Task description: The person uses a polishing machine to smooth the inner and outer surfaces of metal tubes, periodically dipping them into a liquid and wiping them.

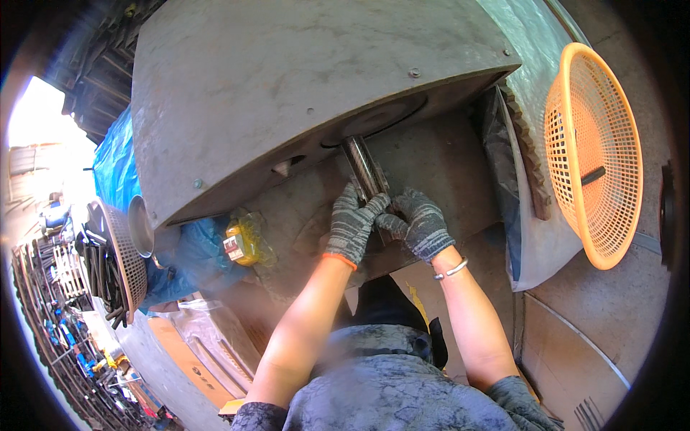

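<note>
A shiny metal cylinder (365,167) sticks out toward me from a round opening under the grey metal housing (309,86). My left hand (352,224), in a grey striped knit glove with an orange cuff, closes around the cylinder's near end. Against it, my right hand (417,224) in a matching glove has its fingers bent together close to that end. Whatever lies between the right fingertips is hidden by the gloves.
A yellow bottle (243,244) in clear plastic lies left of my hands by blue sheeting. Further left, a basket (123,262) holds dark rods, beside a metal pan (141,226). An orange plastic basket (625,158) with a dark rod stands at right.
</note>
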A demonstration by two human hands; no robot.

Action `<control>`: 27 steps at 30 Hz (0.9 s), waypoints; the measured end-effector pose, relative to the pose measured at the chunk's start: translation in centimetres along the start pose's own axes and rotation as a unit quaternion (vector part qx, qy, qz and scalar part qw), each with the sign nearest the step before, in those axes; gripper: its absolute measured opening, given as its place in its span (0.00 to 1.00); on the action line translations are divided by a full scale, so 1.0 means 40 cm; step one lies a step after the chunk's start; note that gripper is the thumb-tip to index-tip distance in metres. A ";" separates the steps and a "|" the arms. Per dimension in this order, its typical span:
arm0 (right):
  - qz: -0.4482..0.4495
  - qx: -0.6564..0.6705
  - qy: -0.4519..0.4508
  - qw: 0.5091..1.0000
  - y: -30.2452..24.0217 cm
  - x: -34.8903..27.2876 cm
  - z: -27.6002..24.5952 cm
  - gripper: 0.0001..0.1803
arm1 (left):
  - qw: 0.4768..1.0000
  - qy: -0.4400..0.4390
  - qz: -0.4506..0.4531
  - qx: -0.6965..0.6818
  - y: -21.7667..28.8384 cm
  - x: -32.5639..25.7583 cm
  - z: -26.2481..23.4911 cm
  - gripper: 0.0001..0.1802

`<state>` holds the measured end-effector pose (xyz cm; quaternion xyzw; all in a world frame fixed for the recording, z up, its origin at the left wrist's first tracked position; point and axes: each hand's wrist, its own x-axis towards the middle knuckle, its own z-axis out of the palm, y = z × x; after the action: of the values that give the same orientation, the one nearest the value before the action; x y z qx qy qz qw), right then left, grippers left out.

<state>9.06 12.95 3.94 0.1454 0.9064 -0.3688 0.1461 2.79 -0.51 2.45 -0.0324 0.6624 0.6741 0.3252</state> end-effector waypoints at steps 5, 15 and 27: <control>-0.026 0.005 0.071 0.997 0.012 -0.009 0.030 0.24 | 0.999 -0.002 0.009 -0.039 -0.011 0.000 0.003 0.17; -0.013 0.010 0.055 0.998 0.000 -0.010 0.015 0.23 | 1.000 0.004 0.002 -0.003 -0.005 -0.001 -0.003 0.16; -0.019 0.025 0.033 0.999 0.004 -0.007 0.010 0.25 | 1.000 0.005 -0.012 -0.002 -0.010 0.000 -0.006 0.16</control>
<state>9.46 12.75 3.66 0.1440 0.9039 -0.3886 0.1056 2.88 -0.75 2.08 -0.0441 0.6620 0.6716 0.3299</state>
